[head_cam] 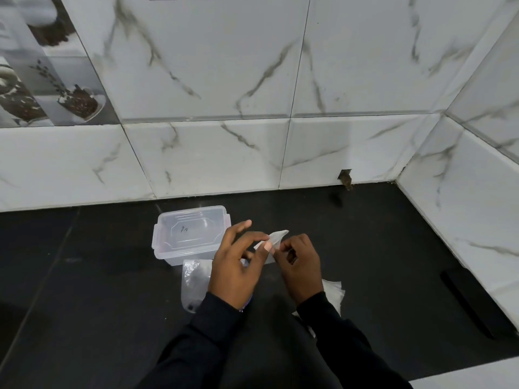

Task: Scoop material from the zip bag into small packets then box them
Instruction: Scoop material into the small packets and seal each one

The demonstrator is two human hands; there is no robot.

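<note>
A small white translucent packet (276, 239) is held above the black countertop (393, 248). It is pinched at its near end between the fingertips of the left hand (236, 265) and the curled fingers of the right hand (302, 265), with its long axis tilted up and away to the right. The clear zip bag of dark material (193, 284) lies flat below and left of the grip, nearer the left hand and partly hidden by it. The clear plastic box (191, 234) stands beyond the bag, lid on.
</note>
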